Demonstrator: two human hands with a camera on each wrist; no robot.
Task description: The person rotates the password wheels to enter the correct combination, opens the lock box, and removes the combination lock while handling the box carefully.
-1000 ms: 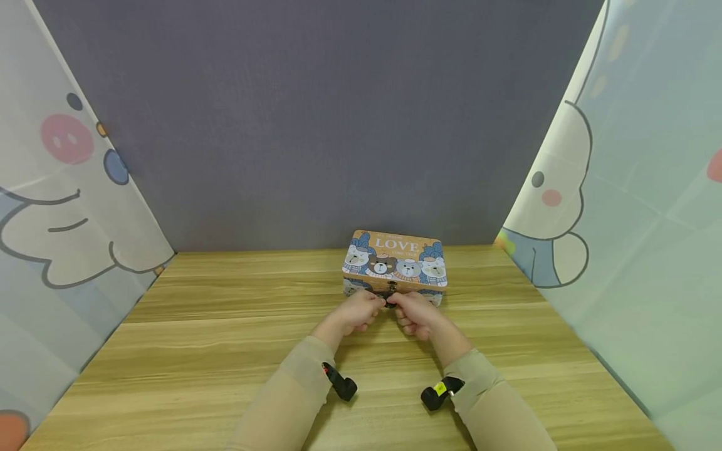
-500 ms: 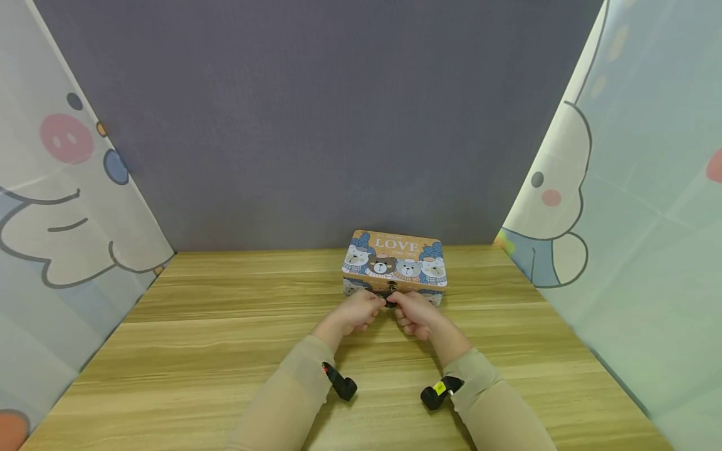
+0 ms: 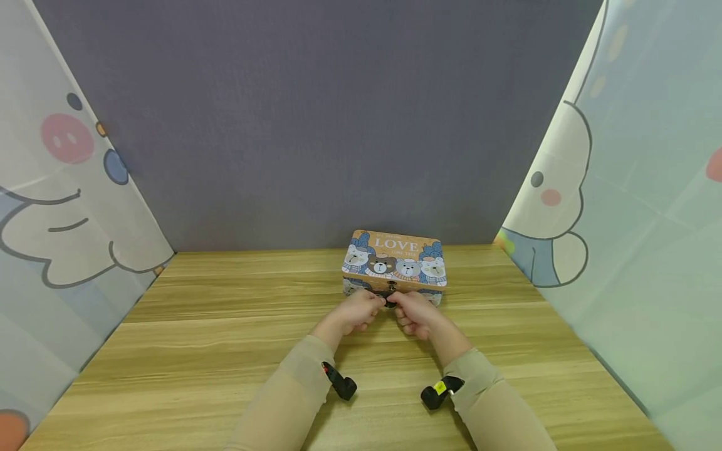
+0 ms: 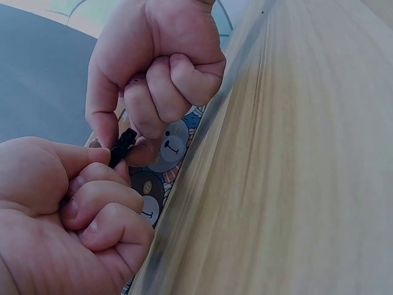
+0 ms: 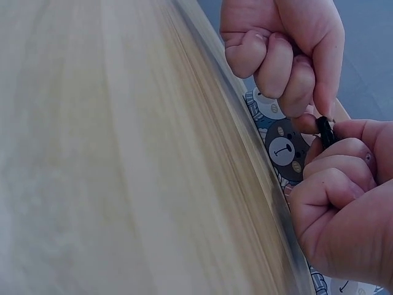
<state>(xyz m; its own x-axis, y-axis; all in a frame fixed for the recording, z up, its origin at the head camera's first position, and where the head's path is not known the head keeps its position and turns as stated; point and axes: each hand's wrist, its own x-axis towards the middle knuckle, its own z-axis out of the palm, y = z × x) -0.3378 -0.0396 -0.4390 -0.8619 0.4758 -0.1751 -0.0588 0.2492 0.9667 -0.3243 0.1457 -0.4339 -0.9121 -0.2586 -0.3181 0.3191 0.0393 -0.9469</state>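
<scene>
A closed box (image 3: 395, 258) printed with cartoon bears and the word LOVE stands on the wooden table (image 3: 225, 351), near the back wall. Both hands meet at the middle of its front side. My left hand (image 3: 368, 305) and right hand (image 3: 407, 307) each pinch a small black piece (image 3: 390, 303) by the box's brass clasp. In the left wrist view the black piece (image 4: 123, 146) sits between the left hand (image 4: 73, 203) and right hand (image 4: 153, 80), against the bear print (image 4: 169, 144). The right wrist view shows the same pinch on the black piece (image 5: 325, 130). All the other fingers are curled.
A grey wall (image 3: 316, 125) stands right behind the box. Cartoon-printed curtains hang on the left (image 3: 62, 207) and right (image 3: 632, 207) of the table. Black wrist cameras (image 3: 343, 383) sit on both beige sleeves.
</scene>
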